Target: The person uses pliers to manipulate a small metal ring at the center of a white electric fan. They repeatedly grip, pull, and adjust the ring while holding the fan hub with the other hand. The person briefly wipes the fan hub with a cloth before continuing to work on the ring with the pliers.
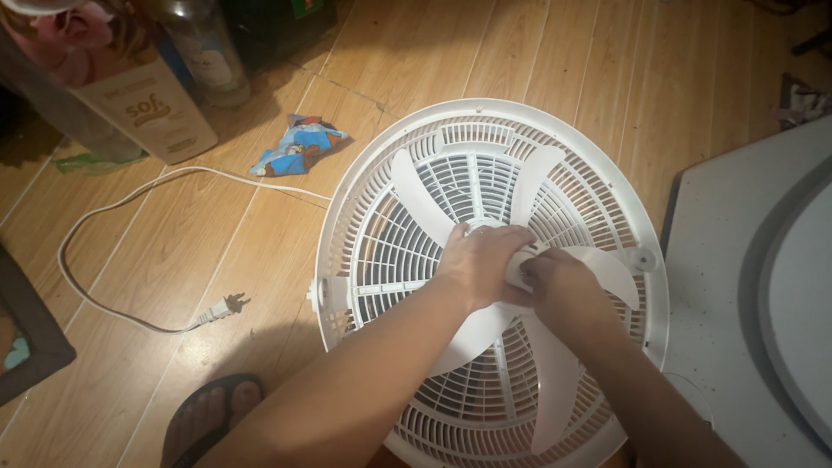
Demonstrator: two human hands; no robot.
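Wooden floor [260, 260] is carrying the white fan grille [364, 217]; my left hand [481, 264] and right hand [559, 290] are gripping the blade hub [517, 270] at its centre; I judge I'm working the hub, needing steady twisting next.

**Wood-look plank floor, warm dim light**

Light brown wood-grain plank floor [260, 260] fills most of the view, seams running diagonally. Thin white power cord [104, 221] loops across it, two-prong plug [227, 306] lying loose. Crumpled blue printed wrapper [299, 146] near top centre. Tall cream carton [152, 108] and clear plastic bottle [204, 48] stand top left. Dark framed edge [26, 329] at left. Flat pale grey panel [737, 286] at right. Black flip-flop sandal [208, 416] at the bottom. Yellowish lighting, soft shadows.
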